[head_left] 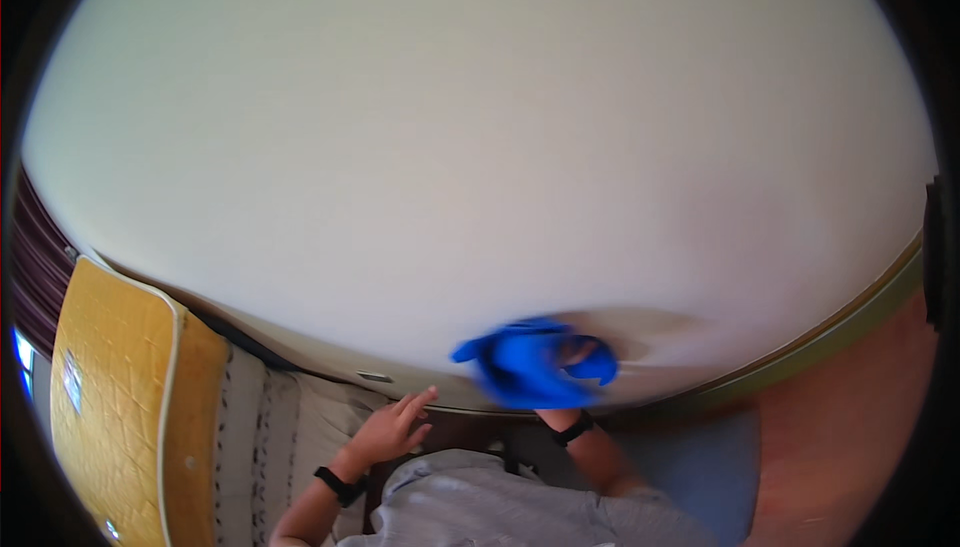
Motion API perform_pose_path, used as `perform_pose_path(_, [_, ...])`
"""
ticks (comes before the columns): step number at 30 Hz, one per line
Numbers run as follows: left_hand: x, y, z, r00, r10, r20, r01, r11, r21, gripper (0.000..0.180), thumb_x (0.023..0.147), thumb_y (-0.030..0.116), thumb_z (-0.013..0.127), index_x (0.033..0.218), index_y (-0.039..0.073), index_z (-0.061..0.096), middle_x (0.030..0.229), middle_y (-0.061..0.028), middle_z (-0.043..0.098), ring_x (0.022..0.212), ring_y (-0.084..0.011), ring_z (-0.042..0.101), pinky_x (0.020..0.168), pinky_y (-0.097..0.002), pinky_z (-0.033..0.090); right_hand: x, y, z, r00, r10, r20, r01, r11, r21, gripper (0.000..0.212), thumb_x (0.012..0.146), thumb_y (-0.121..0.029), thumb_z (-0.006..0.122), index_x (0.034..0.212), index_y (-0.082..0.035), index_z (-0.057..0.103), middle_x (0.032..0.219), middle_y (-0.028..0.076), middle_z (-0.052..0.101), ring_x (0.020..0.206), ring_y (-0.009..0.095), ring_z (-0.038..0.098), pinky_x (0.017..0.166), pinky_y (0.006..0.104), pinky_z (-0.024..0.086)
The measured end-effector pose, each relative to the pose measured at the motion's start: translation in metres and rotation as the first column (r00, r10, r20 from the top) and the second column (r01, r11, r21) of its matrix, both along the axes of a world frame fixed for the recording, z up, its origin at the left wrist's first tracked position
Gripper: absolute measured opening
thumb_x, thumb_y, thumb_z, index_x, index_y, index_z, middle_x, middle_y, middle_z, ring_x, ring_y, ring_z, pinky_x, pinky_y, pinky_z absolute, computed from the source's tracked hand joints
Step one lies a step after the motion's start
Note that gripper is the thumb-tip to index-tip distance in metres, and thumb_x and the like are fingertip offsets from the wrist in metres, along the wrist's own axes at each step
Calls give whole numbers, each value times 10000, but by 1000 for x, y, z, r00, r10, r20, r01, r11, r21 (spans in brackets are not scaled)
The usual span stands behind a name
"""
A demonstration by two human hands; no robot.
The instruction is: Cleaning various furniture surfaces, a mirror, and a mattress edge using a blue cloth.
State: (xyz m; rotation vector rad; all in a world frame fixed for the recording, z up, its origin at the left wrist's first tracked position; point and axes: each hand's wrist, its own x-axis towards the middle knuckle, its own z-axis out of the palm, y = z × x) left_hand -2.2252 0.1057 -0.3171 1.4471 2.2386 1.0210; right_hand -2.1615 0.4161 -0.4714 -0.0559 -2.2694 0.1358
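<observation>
A bright blue cloth (530, 367), smeared by motion, is at the lower part of the pale wall (480, 147). My right hand (560, 417) grips it; the cloth's folds hide most of the fingers, and a black band circles that wrist. Whether the cloth presses on the wall or hangs just off it, I cannot tell. To the left of it, my left hand (393, 429) is empty, its fingers spread and pointing toward the wall. A black band is on this wrist too.
A yellow quilted mattress (115, 387) stands at the left, beside beige striped bedding (280, 437). A dark curtain (40, 267) hangs behind it. Low on the wall is a small socket plate (375, 377). At the right, a grey-blue mat (710, 467) lies on the reddish floor (840, 427).
</observation>
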Motion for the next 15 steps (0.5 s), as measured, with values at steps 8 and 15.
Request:
perform_pose_path(8, [-117, -92, -49, 275, 122, 954, -961, 32, 273, 567, 988, 313, 556, 1464, 161, 288, 1218, -60, 515, 1030, -201, 543, 885, -386, 495, -178, -246, 148, 839, 522, 155, -543, 776, 323, 527, 914, -127, 501, 1431, -30, 475, 1605, 39, 298, 1498, 248, 226, 1135, 402, 336])
perform_pose_path(15, [-201, -207, -237, -40, 199, 979, -981, 177, -76, 513, 956, 274, 547, 1401, 101, 359, 1291, -156, 494, 1079, -340, 562, 881, -467, 526, -225, -317, 23, 496, 758, 424, -718, 633, -291, 265, 976, -143, 513, 1224, -133, 608, 1212, 66, 585, 1043, 235, 575, 876, 386, 463])
